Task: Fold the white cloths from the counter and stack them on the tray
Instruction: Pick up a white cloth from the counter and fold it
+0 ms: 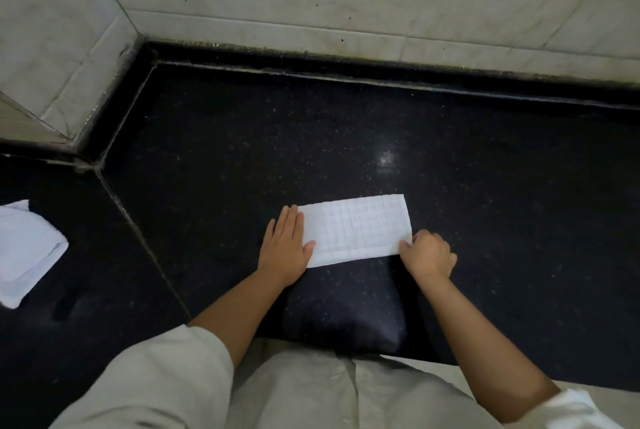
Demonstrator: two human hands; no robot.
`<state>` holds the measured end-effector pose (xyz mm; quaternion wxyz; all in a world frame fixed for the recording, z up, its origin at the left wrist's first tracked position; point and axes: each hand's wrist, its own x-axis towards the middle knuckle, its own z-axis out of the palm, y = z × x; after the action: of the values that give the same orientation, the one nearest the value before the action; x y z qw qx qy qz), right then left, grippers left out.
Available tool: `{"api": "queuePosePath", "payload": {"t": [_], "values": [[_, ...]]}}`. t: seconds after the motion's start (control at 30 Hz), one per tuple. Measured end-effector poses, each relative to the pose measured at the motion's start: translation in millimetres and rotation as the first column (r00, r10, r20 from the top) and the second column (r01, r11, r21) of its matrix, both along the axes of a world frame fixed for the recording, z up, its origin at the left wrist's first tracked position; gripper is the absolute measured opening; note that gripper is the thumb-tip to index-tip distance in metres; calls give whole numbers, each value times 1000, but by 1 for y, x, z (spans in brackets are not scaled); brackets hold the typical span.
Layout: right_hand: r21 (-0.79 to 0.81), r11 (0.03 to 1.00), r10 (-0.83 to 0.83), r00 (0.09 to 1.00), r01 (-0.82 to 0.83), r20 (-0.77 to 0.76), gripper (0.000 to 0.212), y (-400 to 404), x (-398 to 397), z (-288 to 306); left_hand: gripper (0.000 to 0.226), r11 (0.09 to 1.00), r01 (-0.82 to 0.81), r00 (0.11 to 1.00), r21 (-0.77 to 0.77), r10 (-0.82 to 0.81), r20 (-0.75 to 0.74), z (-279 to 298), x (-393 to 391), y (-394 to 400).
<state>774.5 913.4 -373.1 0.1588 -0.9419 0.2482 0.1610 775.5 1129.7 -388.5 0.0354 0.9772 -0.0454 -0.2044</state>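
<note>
Left hand (285,244) lies flat over the left end of the cloth (356,229); that end is hidden under palm and fingers. Right hand (427,253) curled at lower right corner of the cloth; fingertips tucked out of sight, the corner itself covered. Pile (26,248) of white cloth at left edge of frame, cut off by the edge; number of pieces unclear. Counter (242,151) runs out of frame left and right.
</note>
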Motion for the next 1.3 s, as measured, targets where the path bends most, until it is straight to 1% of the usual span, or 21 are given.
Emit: {"api": "queuePosePath", "payload": {"t": [0.13, 0.23, 0.37, 0.47, 0.53, 0.57, 0.63, 0.67, 0.73, 0.77, 0.8, 0.83, 0.87, 0.9, 0.93, 1.0, 1.07, 1.13, 1.17, 1.23, 1.3], "values": [[-19, 1000, 7, 1000, -7, 2, 21, 5, 2, 2, 63, 1000, -8, 1000, 7, 8, -18, -5, 0, 0], [77, 997, -8, 998, 3, 65, 6, 8, 0, 2, 64, 1000, -15, 1000, -16, 15, -22, -4, 1, 0], [230, 973, -57, 983, 16, 174, 15, 9, -2, 3, 63, 999, -19, 1000, -34, 18, -23, -3, 0, 1], [336, 941, -136, 964, 53, 227, 32, 8, 1, 11, 63, 999, -28, 999, -42, 28, -16, -1, 0, 1], [390, 919, -184, 930, 49, 317, 36, 11, 4, 20, 62, 998, -28, 1000, -58, 27, -10, 1, 0, 1], [405, 914, -182, 911, 18, 369, 38, 16, 5, 26, 62, 997, -28, 1000, -75, 27, -6, 2, 0, 2], [394, 915, -116, 880, -87, 461, 38, 32, 6, 35, 60, 993, -45, 999, -110, 47, 11, 4, -1, 5], [375, 914, -60, 866, -152, 496, 33, 42, 6, 37, 58, 989, -64, 997, -131, 69, 29, 4, -2, 9], [325, 896, 78, 829, -301, 553, 15, 67, 3, 37, 56, 980, -104, 991, -171, 117, 64, 4, -7, 20], [287, 882, 152, 801, -374, 579, 7, 79, 2, 35, 56, 977, -116, 989, -181, 131, 72, 4, -11, 27], [228, 860, 243, 760, -456, 603, 6, 92, -1, 29, 57, 975, -122, 987, -187, 139, 77, 4, -16, 36], [158, 827, 343, 707, -539, 618, 9, 103, -5, 21, 65, 969, -134, 984, -208, 154, 87, 4, -22, 43], [95, 784, 445, 661, -614, 604, 14, 113, -8, 12, 79, 962, -141, 981, -234, 167, 94, 4, -28, 49], [49, 738, 530, 623, -673, 576, 19, 121, -12, 3, 91, 954, -156, 979, -255, 184, 92, 3, -34, 56], [26, 694, 599, 598, -719, 533, 25, 126, -16, -4, 97, 950, -171, 976, -263, 200, 89, 2, -39, 62], [-11, 637, 694, 566, -771, 445, 31, 129, -23, -12, 95, 939, -213, 966, -269, 243, 84, -1, -46, 70], [11, 603, 722, 551, -798, 418, 35, 124, -27, -15, 76, 947, -193, 967, -257, 228, 114, -2, -49, 74], [67, 577, 714, 543, -814, 442, 38, 112, -27, -13, 54, 957, -153, 973, -246, 189, 131, -2, -48, 75], [64, 582, 706, 543, -810, 454, 39, 104, -27, -10, 49, 961, -106, 976, -256, 149, 157, -2, -47, 74], [-16, 629, 696, 554, -777, 456, 44, 86, -26, -5, 46, 957, -13, 981, -289, 69, 183, 1, -44, 67], [-89, 664, 706, 584, -743, 400, 54, 69, -23, -2, 44, 944, 94, 976, -315, -25, 217, 0, -38, 57]]}}
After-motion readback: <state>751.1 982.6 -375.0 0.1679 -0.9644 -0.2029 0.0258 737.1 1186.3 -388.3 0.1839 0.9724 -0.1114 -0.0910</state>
